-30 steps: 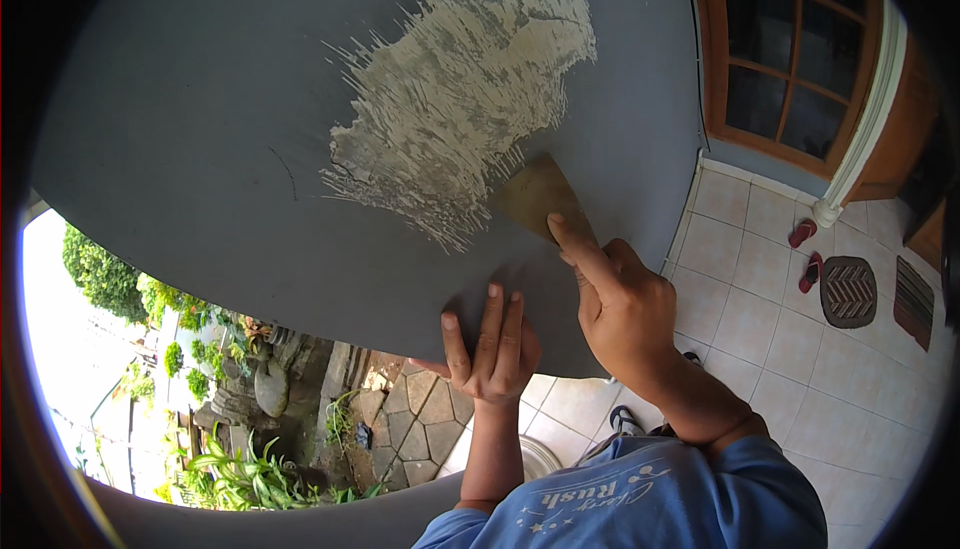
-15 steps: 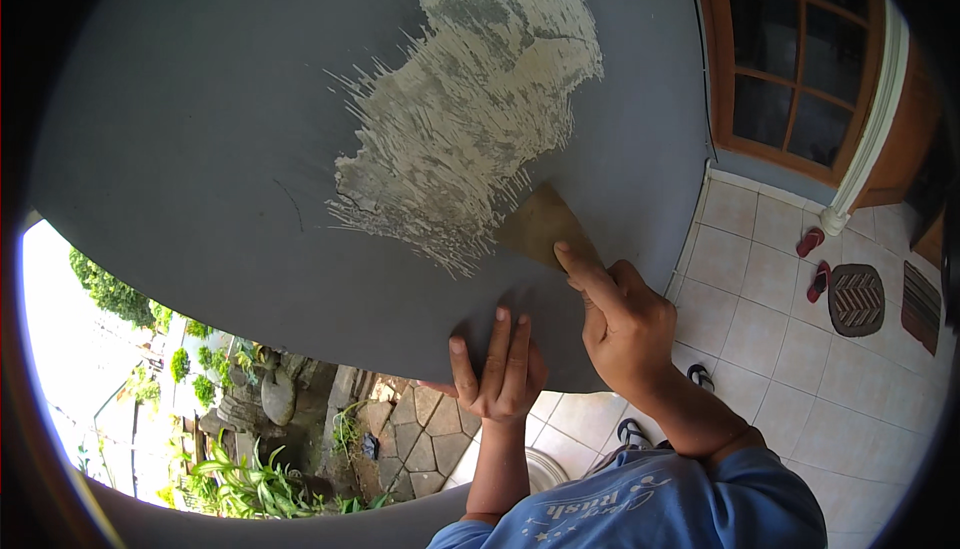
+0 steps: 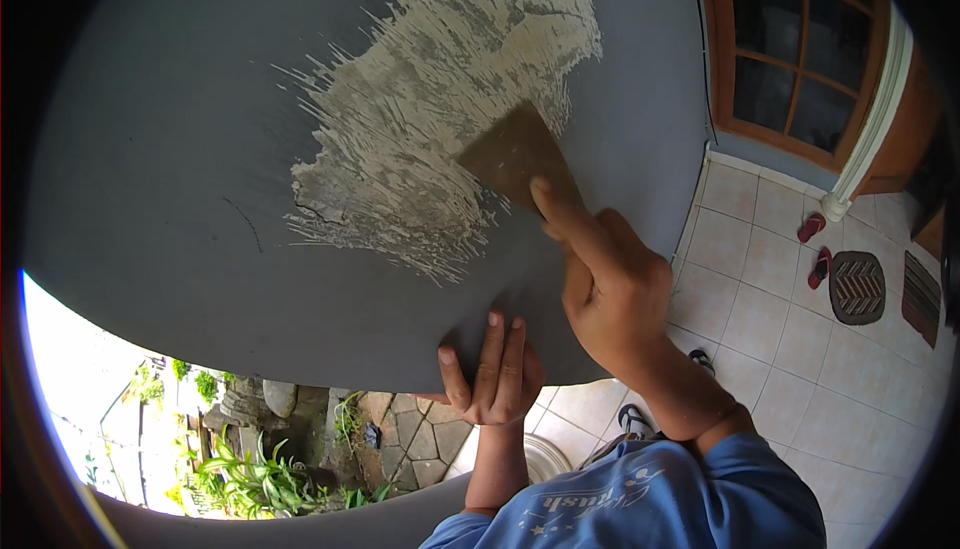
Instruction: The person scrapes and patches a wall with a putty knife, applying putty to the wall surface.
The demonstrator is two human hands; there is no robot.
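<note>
My right hand (image 3: 615, 284) grips a putty knife (image 3: 520, 154) with a broad, flat blade, the index finger laid along it. The blade lies over the lower right part of a scraped, whitish patch (image 3: 440, 89) with streaked, ragged edges. That patch is on a grey painted surface (image 3: 180, 159). My left hand (image 3: 492, 379) rests near the surface's lower edge, its fingers stretched out and apart against the paint, holding nothing. The handle of the knife is hidden inside my right hand.
A wood-framed window (image 3: 790, 59) and a white pillar (image 3: 870, 139) stand at the right. On the tiled floor (image 3: 740, 299) lie red sandals (image 3: 820, 267) and a dark doormat (image 3: 857, 287). Green plants (image 3: 260, 469) and stone paving (image 3: 410, 439) show at the lower left.
My right hand has moved the putty knife up and slightly left, from the patch's lower right edge onto the patch. My left hand stays on the surface. The view has shifted slightly.
</note>
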